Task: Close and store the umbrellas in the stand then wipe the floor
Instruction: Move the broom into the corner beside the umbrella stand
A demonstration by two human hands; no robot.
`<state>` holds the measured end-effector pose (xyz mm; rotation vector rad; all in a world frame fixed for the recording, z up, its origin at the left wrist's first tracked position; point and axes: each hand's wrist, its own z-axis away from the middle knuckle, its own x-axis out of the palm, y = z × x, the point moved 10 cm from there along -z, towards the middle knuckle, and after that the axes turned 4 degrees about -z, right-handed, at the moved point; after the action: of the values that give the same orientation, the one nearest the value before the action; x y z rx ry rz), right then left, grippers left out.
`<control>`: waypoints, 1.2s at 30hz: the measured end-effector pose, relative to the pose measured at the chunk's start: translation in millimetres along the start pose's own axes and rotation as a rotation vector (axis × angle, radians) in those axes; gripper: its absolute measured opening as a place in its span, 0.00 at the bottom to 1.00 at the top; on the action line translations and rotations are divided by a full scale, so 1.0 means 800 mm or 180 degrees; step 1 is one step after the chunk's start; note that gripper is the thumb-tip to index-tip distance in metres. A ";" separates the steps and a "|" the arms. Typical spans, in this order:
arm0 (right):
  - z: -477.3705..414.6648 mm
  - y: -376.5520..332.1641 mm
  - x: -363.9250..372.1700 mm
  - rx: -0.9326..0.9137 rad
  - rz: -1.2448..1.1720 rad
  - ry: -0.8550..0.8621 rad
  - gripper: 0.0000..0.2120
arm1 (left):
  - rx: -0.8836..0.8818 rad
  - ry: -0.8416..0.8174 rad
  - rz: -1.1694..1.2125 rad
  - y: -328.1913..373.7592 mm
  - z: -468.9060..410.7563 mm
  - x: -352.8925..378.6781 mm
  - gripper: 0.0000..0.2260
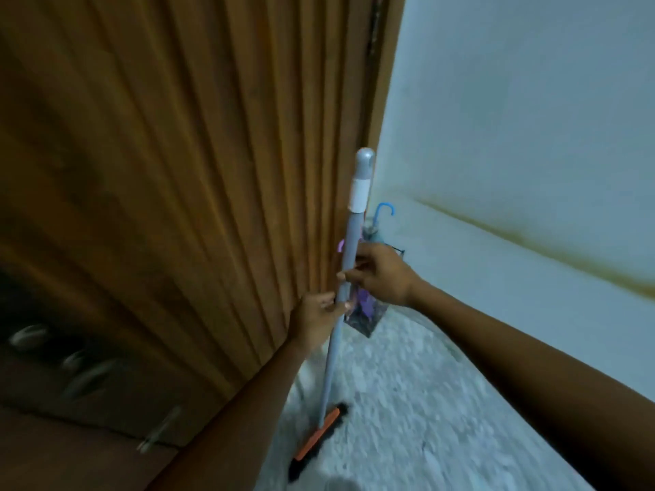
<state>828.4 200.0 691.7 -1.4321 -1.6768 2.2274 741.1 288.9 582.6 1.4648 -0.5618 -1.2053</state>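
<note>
Mop pole [349,242] upright-ish, tilted, its orange-black head [316,440] down on the speckled floor [407,402] by the wood door [177,171]. Left hand [315,318] wrapped round the pole, right hand [379,274] pinching it just above. Behind: umbrellas, blue hook handle [384,209], in the stand [368,318] at the wall corner.

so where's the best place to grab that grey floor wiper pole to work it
Grip the bare grey pole along its middle, below the white band, one of the hands above the other. Both already do so: left hand lower, right hand higher. The pole leans up toward the person from the orange head on the floor, so come from the near side.
</note>
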 end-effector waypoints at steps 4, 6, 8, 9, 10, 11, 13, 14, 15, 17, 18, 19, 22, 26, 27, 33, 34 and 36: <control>0.086 0.078 -0.167 0.0370 0.0082 0.0679 0.08 | 0.0411 -0.0697 0.0023 0.107 -0.030 0.157 0.04; 0.135 0.115 -0.240 0.0479 0.0062 0.0970 0.09 | 0.0710 -0.0779 -0.0175 0.171 -0.030 0.227 0.01; 0.183 0.152 -0.307 0.0547 -0.0018 0.1245 0.08 | 0.0970 -0.0796 -0.0270 0.228 -0.026 0.296 0.06; 0.206 0.169 -0.340 0.0566 -0.0008 0.1362 0.08 | 0.1036 -0.0837 -0.0268 0.255 -0.021 0.332 0.08; 0.229 0.186 -0.370 0.0603 0.0052 0.1462 0.08 | 0.1078 -0.0900 -0.0291 0.277 -0.017 0.367 0.07; 0.250 0.205 -0.399 0.0642 0.0120 0.1553 0.09 | 0.1132 -0.1002 -0.0326 0.297 -0.015 0.403 0.06; 0.288 0.241 -0.450 0.0745 0.0186 0.1672 0.11 | 0.1283 -0.1258 -0.0562 0.334 -0.011 0.474 0.03; 0.304 0.258 -0.472 0.0776 0.0192 0.1706 0.11 | 0.1375 -0.1352 -0.0724 0.351 -0.011 0.505 0.03; 0.316 0.275 -0.492 0.0791 0.0201 0.1741 0.11 | 0.1459 -0.1425 -0.0864 0.367 -0.011 0.535 0.05; 0.335 0.302 -0.527 0.0830 0.0221 0.1844 0.11 | 0.1542 -0.1547 -0.1066 0.391 -0.016 0.587 0.05; 0.343 0.316 -0.541 0.0877 0.0223 0.1921 0.11 | 0.1581 -0.1588 -0.1147 0.401 -0.020 0.610 0.05; 0.349 0.330 -0.554 0.0941 0.0224 0.2002 0.11 | 0.1632 -0.1633 -0.1213 0.408 -0.024 0.632 0.06; 0.361 0.375 -0.588 0.1116 0.0262 0.2227 0.12 | 0.1705 -0.1866 -0.1277 0.419 -0.042 0.697 0.06; 0.359 0.438 -0.624 0.1380 0.0292 0.2183 0.10 | 0.1632 -0.1977 -0.1152 0.423 -0.070 0.764 0.08; 0.358 0.452 -0.632 0.1438 0.0288 0.2177 0.10 | 0.1627 -0.2018 -0.1101 0.423 -0.077 0.778 0.08; 0.325 0.527 -0.662 0.1800 0.0304 0.1906 0.09 | 0.1483 -0.2252 -0.1189 0.415 -0.134 0.840 0.08; 0.315 0.538 -0.663 0.1859 0.0315 0.1824 0.09 | 0.1416 -0.2282 -0.1219 0.409 -0.145 0.847 0.07; 0.301 0.561 -0.665 0.1967 0.0239 0.1812 0.08 | 0.1268 -0.2292 -0.1179 0.397 -0.166 0.858 0.06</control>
<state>1198.1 -436.9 695.0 -1.7088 -0.6962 1.8473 1197.4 -328.2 605.8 1.4742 -1.0945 -2.0277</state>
